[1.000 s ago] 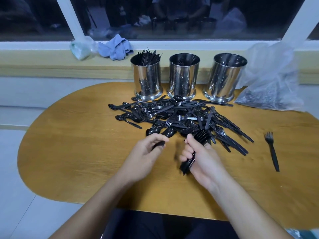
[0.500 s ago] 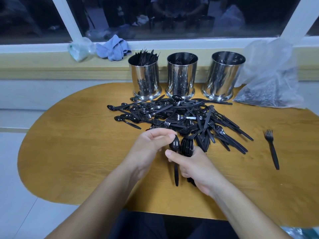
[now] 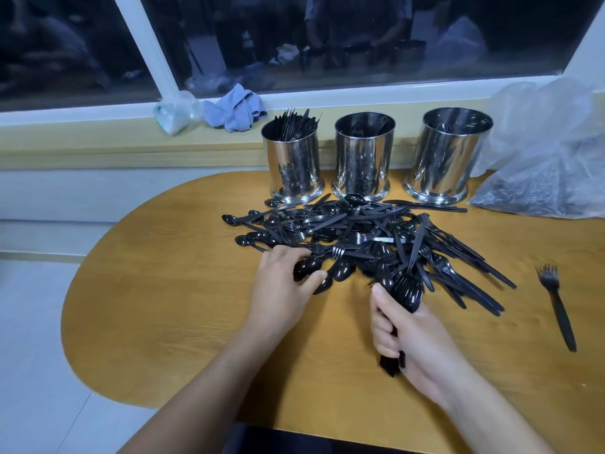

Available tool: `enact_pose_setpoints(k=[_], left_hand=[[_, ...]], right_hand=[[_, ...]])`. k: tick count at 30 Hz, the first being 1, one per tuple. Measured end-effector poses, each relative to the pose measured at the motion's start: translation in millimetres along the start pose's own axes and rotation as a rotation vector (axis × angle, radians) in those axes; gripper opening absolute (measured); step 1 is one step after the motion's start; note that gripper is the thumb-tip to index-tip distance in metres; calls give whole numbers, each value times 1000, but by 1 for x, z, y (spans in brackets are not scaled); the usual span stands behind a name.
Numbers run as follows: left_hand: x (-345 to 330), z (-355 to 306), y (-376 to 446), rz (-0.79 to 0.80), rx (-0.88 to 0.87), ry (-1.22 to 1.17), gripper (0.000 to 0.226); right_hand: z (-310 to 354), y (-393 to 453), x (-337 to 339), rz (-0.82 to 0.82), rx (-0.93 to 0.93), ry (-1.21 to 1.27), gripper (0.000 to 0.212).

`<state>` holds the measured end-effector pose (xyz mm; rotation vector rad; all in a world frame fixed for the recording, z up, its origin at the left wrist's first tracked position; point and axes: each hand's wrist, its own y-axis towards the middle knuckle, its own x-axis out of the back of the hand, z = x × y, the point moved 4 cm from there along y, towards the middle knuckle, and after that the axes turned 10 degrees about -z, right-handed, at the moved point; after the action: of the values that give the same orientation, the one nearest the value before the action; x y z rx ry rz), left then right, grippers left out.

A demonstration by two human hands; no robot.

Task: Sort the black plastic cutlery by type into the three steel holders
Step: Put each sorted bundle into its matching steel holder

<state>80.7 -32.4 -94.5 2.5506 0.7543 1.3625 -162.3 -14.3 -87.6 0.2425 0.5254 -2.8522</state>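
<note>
A pile of black plastic cutlery (image 3: 370, 237) lies on the wooden table in front of three steel holders. The left holder (image 3: 293, 162) is full of upright black pieces, the middle holder (image 3: 362, 158) shows a few, and little shows inside the right holder (image 3: 445, 155). My right hand (image 3: 409, 339) grips a bunch of spoons and forks (image 3: 404, 290) by the handles at the pile's near edge. My left hand (image 3: 281, 286) curls its fingers round a black spoon (image 3: 309, 265) at the pile's near left corner.
A lone black fork (image 3: 556, 303) lies apart at the right. A clear plastic bag (image 3: 550, 165) with dark contents sits at the back right. On the window ledge lie a blue cloth (image 3: 234, 108) and a small plastic bag (image 3: 175, 113). The table (image 3: 163, 306) has a rounded left end.
My left hand has let go of the spoon it passed to my right hand and reached back to the pile for another spoon. My right hand moved slightly right with its bunch.
</note>
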Motion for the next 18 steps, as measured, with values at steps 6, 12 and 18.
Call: enact_pose_setpoints(k=[6,12,18], left_hand=[[-10,-14,-8,-30,-201,222,78],[-11,-29,-19,-13,-268,337,59],[5,-18,-30,8,-351,354,33]], right_hand=[[-4,1,4,76,-2,37,41],[-4,5,5,87,-27,90,40],[-5,3,4,69,-41,8,32]])
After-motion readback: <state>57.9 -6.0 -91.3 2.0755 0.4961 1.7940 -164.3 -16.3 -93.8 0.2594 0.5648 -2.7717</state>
